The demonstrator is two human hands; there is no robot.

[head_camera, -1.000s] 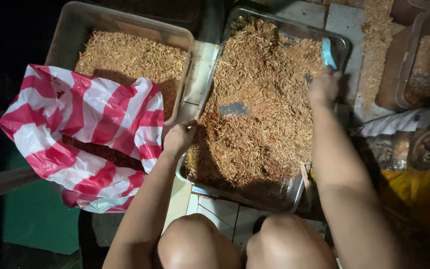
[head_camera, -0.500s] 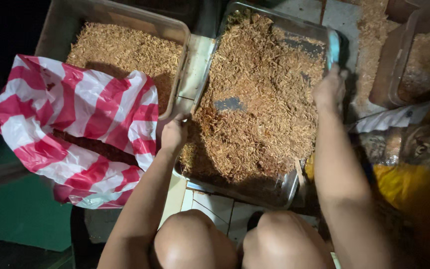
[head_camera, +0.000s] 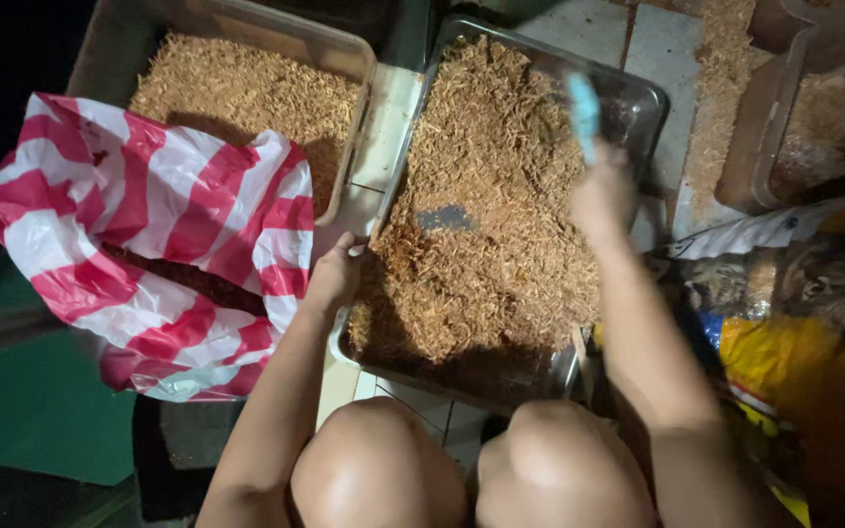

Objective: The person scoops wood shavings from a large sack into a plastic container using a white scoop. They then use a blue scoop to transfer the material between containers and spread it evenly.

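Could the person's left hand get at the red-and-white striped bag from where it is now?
Probably yes: the left hand grips the metal tray's left rim, and the striped bag lies right beside it with nothing visible between them.

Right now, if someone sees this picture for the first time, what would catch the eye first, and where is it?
Most striking is the red-and-white striped plastic bag on the left, draped over a tray of brown shavings. In the middle, a metal tray is heaped with the same brown material; the left hand grips its left rim. The right hand hangs above that heap, holding a light blue tool, blurred in this view.
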